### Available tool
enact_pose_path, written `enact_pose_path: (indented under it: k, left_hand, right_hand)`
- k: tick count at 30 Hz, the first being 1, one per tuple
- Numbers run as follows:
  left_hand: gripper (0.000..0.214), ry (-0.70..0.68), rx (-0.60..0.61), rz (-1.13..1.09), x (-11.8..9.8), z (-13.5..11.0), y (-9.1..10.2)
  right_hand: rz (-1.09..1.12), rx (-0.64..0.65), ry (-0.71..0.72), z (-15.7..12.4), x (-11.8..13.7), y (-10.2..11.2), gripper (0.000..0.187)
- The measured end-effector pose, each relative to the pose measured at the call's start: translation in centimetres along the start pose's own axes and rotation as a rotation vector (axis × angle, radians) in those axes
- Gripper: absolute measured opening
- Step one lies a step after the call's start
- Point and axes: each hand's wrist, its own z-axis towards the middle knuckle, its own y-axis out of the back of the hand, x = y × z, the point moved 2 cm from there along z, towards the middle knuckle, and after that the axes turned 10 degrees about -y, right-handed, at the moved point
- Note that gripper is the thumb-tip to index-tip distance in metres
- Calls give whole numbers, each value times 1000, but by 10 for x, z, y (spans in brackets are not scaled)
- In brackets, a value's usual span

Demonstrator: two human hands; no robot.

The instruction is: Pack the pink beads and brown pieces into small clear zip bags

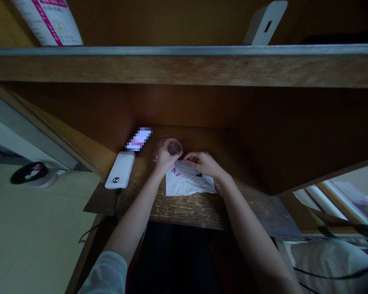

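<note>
My left hand is wrapped round a small clear round container, its round end facing up toward me. Just to its right, my right hand is closed in a pinch near the container; what its fingertips hold, if anything, is too small to make out. Below both hands a white tissue lies on the wooden desk. Several small pink-red pieces rest on the tissue, and a dark piece lies under my right hand. Partly hidden behind my left hand is a clear plastic piece.
A white power bank with a black cable lies left on the desk, below a phone with a blurred lit screen. A shelf edge crosses overhead, bearing a bottle and white charger. A basket stands on the floor.
</note>
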Motion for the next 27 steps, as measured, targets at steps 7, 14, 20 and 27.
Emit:
enact_pose_path:
  k: [7, 14, 20, 27]
  left_hand:
    - [40, -17, 47, 49, -3, -2, -3]
    - [39, -68, 122, 100, -3, -6, -8]
    - [38, -110, 152, 125, -13, -5, -9]
    - [38, -130, 163, 152, -17, -4, -9]
  right_hand:
    - [204, -152, -15, -3, 2, 15, 21]
    - [322, -224, -5, 0, 6, 13, 20]
    - [252, -232, -13, 1, 9, 4, 22]
    - [148, -246, 3, 1, 8, 1, 21]
